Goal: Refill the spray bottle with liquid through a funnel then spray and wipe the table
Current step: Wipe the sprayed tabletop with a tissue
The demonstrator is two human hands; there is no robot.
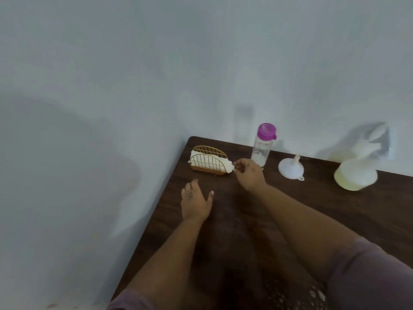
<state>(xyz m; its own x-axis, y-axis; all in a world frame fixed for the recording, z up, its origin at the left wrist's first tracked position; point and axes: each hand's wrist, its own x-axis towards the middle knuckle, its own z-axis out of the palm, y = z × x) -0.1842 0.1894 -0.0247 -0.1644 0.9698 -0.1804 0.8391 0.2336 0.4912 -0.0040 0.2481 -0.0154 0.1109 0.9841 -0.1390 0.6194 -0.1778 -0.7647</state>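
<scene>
Dark matt wood-grain table (312, 211), gold wire metal napkin holder (209, 162), white translucent plastic funnel (290, 167), clear bottle (261, 151)

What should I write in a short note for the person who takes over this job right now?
Left hand: open, resting on the table, holds nothing.
Right hand: pinching a tissue at the gold wire holder.
Spray bottle: far right, blurred, pale yellow liquid inside.
Funnel: upside down on the table, not in use.
Clear bottle with purple cap: upright behind the right hand.
Droplets lie on the near table, so refilling and spraying seem done.
Left: pull the tissue free and wipe.
</scene>
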